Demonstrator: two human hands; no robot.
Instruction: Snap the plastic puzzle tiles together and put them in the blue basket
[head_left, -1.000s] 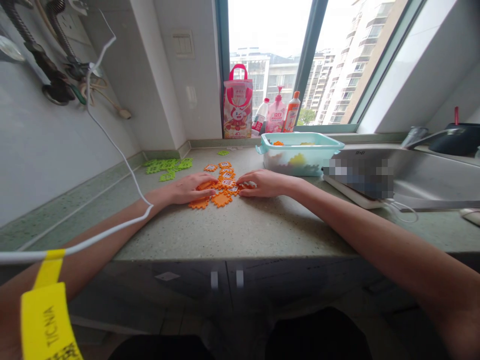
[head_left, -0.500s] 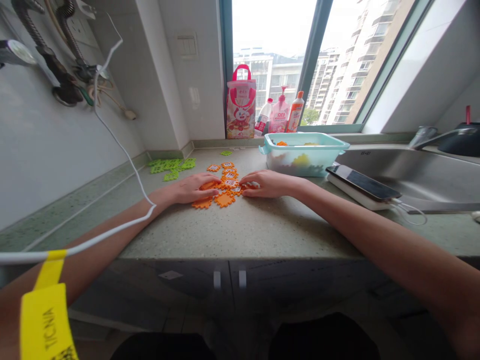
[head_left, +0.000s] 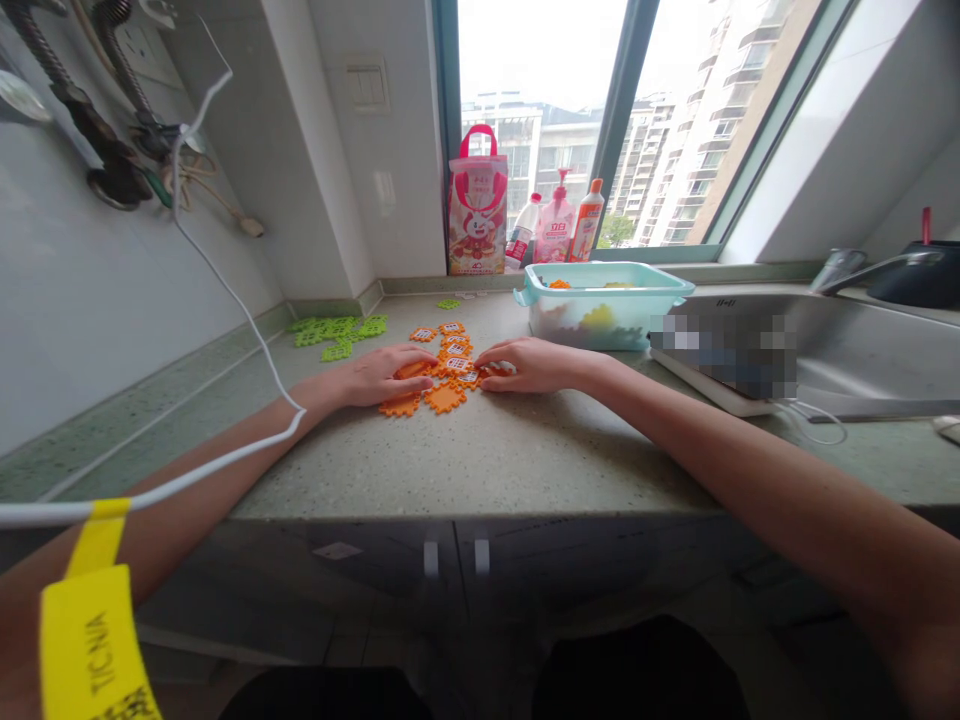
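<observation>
Grey speckled countertop (head_left: pixel 480 460) under a window (head_left: pixel 536 50), sink (head_left: pixel 877 365) off to the right. Orange toothed pieces (head_left: pixel 445 398) lie in a loose cluster between your two hands, several bearing white printed labels. Your left hand (head_left: pixel 375 375) arches over the cluster's left side, thumb and fingers around an orange piece; your right hand (head_left: pixel 536 366) curls at its right edge, orange showing between thumb and fingers. Whether either grip is clenched, cannot tell; the fingers hide the contact. Change over the last second: next to none. Your view shifted a little and came back; hands and pieces match the earlier frames. Meaning, as judged: you are holding the cluster's place, no piece visibly added or taken. Green pieces (head_left: pixel 326 331) sit apart, farther left; a pale blue bin (head_left: pixel 570 300) stands beyond your right hand.
</observation>
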